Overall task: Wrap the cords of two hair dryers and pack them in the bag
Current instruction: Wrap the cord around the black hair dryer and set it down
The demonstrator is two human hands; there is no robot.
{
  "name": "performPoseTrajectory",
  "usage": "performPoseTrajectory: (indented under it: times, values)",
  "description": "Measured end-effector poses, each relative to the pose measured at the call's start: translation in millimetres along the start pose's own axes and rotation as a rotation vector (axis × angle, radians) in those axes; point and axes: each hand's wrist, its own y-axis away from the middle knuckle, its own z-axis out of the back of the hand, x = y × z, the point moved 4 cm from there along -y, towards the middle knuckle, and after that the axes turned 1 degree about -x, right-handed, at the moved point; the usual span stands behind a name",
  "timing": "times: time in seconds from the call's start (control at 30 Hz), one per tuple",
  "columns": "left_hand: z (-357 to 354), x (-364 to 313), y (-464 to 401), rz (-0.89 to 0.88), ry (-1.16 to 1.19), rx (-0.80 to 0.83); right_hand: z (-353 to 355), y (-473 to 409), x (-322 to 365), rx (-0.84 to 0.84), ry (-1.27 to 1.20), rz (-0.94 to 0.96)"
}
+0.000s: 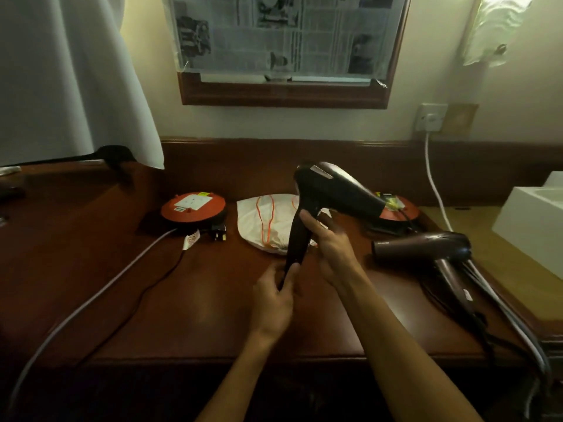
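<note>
Left hand [274, 295], nearest the camera: fingers curled, thumb and fingertips pinching the bottom end of the handle of the black hair dryer [327, 193], about where the cord leaves it; the cord itself is hidden behind the hand. Right hand [330, 243], just beyond: fingers loosely bent and laid along the right side of the handle, index tip reaching up toward the body; how firmly it grips cannot be told. The dryer is held upright above the wooden desk [189, 300], nozzle pointing right and slightly down. To the right, a second hair dryer [432, 248], brownish, lies on its side on the desk, nozzle pointing left, handle running toward the near right edge, its dark cord [487, 333] trailing off the desk beside a thicker grey cable [518, 327]. On the left, a thin black cord [146, 293] and a thick grey cable [91, 300] run across the desk to the near edge. Behind the hands, a white drawstring bag [262, 220] with orange cords lies flat, partly hidden by the held dryer's handle. An orange cable reel [193, 210] with a socket sits left of the bag; another orange reel [397, 213] sits right, partly hidden by the nozzle. Farthest: a wall socket [431, 117] with a white cable plugged in, and a framed mirror [283, 50] covered with newspaper.
</note>
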Motion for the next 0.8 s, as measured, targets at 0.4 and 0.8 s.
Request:
performPoseTrajectory:
  times: [0.4, 0.8]
  values:
    - [-10.0, -0.3, -7.3, 0.307, 0.205, 0.389, -24.2, -30.1, -2.9, 0.221, 0.414, 0.072]
    - [40.9, 5.6, -2.7, 0.045, -0.939, 0.509, -8.6, -59.0, -32.9, 0.293, 0.861, 0.263]
